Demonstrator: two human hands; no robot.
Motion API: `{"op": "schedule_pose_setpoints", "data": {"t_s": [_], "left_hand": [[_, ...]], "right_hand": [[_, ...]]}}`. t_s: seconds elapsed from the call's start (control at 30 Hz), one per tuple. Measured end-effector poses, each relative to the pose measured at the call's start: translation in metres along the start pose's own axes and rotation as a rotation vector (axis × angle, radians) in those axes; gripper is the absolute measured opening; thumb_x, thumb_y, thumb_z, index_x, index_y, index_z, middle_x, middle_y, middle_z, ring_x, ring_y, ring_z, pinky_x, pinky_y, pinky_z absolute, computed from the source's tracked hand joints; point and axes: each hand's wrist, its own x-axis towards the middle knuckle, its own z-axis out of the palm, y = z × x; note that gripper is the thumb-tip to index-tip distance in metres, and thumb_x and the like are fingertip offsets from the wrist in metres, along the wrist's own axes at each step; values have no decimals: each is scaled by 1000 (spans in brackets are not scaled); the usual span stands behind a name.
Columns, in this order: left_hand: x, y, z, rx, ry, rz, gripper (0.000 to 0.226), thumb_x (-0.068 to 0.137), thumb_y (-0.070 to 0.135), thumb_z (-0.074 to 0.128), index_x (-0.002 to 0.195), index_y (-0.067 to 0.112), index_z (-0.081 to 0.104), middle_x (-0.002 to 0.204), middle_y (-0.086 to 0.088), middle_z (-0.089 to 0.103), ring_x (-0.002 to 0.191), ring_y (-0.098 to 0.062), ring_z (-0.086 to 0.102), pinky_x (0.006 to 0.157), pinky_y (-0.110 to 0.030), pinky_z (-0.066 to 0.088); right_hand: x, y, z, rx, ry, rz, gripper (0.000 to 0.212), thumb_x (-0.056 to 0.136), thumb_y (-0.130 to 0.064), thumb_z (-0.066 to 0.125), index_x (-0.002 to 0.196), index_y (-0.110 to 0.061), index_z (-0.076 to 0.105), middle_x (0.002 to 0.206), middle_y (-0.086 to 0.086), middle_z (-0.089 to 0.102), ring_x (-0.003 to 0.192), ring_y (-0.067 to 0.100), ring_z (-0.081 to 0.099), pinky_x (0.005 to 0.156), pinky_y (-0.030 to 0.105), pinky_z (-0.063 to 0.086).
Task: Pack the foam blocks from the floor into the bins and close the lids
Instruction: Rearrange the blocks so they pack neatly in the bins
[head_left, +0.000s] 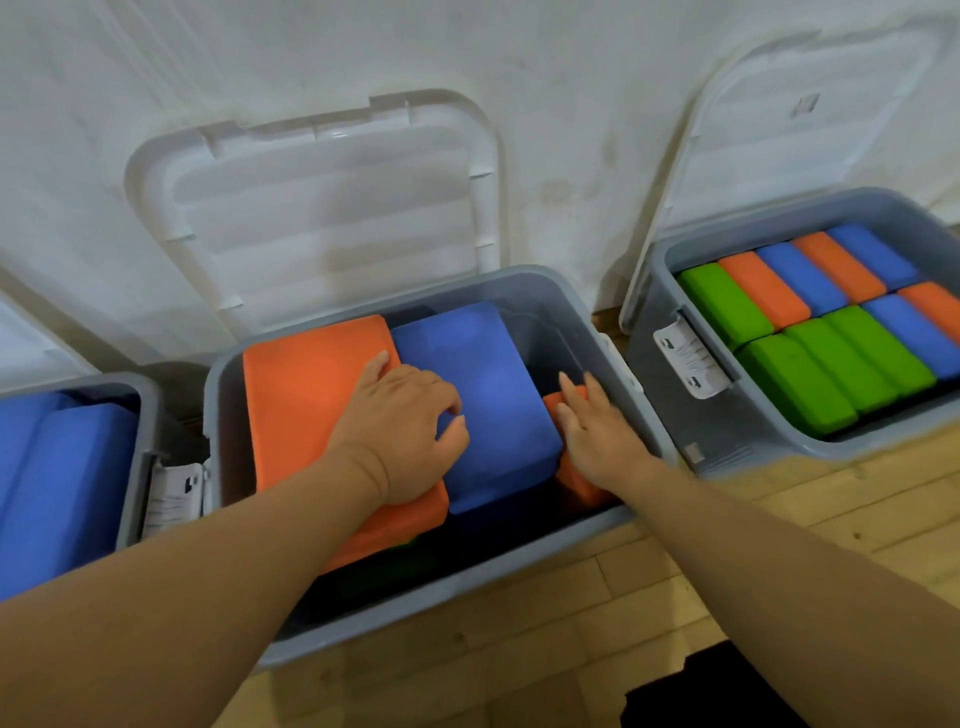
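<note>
Three grey bins stand in a row on the wooden floor (675, 571) against the white wall (156, 78).

Middle bin (467, 597): lid (332, 208) open, leaning back on the wall. A large orange block (311, 405) lies flat along the bin's left side. A blue block (488, 384) lies beside it in the centre, tilted, its near edge overlapping the orange one. A smaller orange block (576, 483) sits low against the bin's right wall. Something dark green shows beneath at the near edge; detail not discernible.

Left hand (400, 426): placed over the seam between the large orange block and the blue block, holding the blue block at its left edge. Fingers bent and close together, thumb tip pressed on the block's top.

Right hand (597, 431): palm down on the smaller orange block, by the bin's right rim. Fingers straight and pressed together.

Right bin (727, 436): lid (805, 130) open against the wall; packed with green, orange and blue blocks (831, 353) on edge in two rows.

Left bin (140, 415): partly in view, holding blue foam (62, 493).
</note>
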Motion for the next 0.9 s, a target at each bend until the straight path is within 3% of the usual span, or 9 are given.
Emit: {"op": "schedule_pose_setpoints", "data": {"t_s": [0.13,0.3,0.43,0.53,0.6,0.67,0.77,0.9], "left_hand": [[-1,-3,4,-46,99,4,32,84,47,40,89,25,64,92,8,63,95,-22,58,111,-45,32],[0,-6,6,-61,165,18,28,84,42,46,85,22,65,87,6,62,86,-23,55,92,-37,38],[-4,-8,6,-55,203,-53,33,82,46,45,85,21,66,85,5,61,86,-25,59,90,-40,43],[-10,-9,5,-36,275,-120,31,82,45,48,86,19,64,88,0,59,88,-29,57,84,-43,46],[-11,-7,-1,-5,309,-204,33,81,46,48,86,18,64,90,-4,58,89,-32,55,81,-44,46],[-13,-5,-7,14,298,-282,38,80,48,46,88,16,65,91,-8,59,89,-35,57,81,-46,48],[-19,-11,-14,39,248,-324,46,80,49,44,95,11,67,94,-13,62,91,-38,59,85,-44,45],[-21,-22,-31,53,22,-241,52,88,51,47,123,16,63,126,-9,60,118,-34,54,104,-41,37]], "right_hand": [[-20,-18,-29,248,-52,50,53,109,-44,28,161,-36,18,170,-6,6,156,21,8,124,45,8],[-50,-61,-42,385,42,90,73,98,-50,58,160,-31,25,159,2,37,133,24,45,107,38,35],[-54,-70,-10,290,-46,81,93,91,-59,65,162,-29,13,163,-2,32,144,26,39,111,38,37],[-53,-71,5,434,-8,43,86,95,-45,67,162,-33,15,162,-7,34,142,20,41,100,25,36],[-54,-72,9,531,64,9,84,95,-36,70,161,-33,18,161,-7,35,143,17,40,103,24,35],[-59,-77,6,611,136,-22,85,93,-31,72,160,-35,19,159,-7,36,141,15,41,106,27,37],[-64,-87,-1,629,215,-31,88,90,-32,76,160,-37,22,150,-1,39,128,13,46,96,26,38],[-63,-102,-18,657,383,12,88,79,-42,83,153,-37,37,151,3,39,130,24,49,101,33,43]]}}
